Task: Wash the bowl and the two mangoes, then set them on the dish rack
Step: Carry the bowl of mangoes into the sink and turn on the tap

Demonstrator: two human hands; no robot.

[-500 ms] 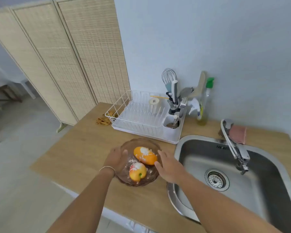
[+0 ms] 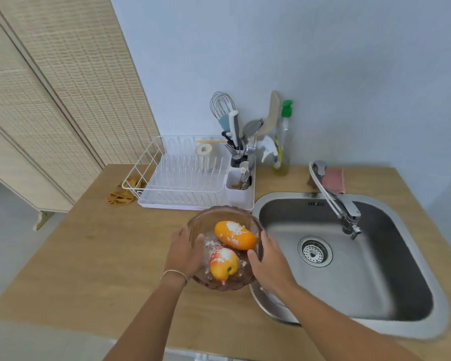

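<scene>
Both hands cup a brown translucent bowl (image 2: pixel 225 217) from opposite sides: the left hand (image 2: pixel 184 252) curls around its left wall with the fingers wrapped against the glass, and the right hand (image 2: pixel 267 259) presses on the right wall, thumb hooked over the rim and fingers behind. Between the two palms, inside the bowl, lie the two mangoes, each smeared with white residue (flecks of it also cling to the bowl's inner wall). The orange mango (image 2: pixel 235 235) sits toward the far side, nearer the right hand; the yellow-red mango (image 2: pixel 223 264) sits at the near side, just beside the left hand's fingers, and the two fruits touch or nearly touch. A thin bracelet (image 2: pixel 173 273) circles the left wrist. The bowl is over the wooden counter (image 2: pixel 102 256), right at the left edge of the steel sink (image 2: pixel 349 269); whether it rests on the wood or is lifted clear I cannot tell. Just beyond the bowl stands the white dish rack (image 2: pixel 182 178), with a cutlery holder (image 2: pixel 238 182) at its right end. Over the sink's far rim reaches the faucet (image 2: pixel 336 201), a pink sponge (image 2: pixel 333 179) behind it. A green-capped soap bottle (image 2: pixel 283 142) stands against the wall.
</scene>
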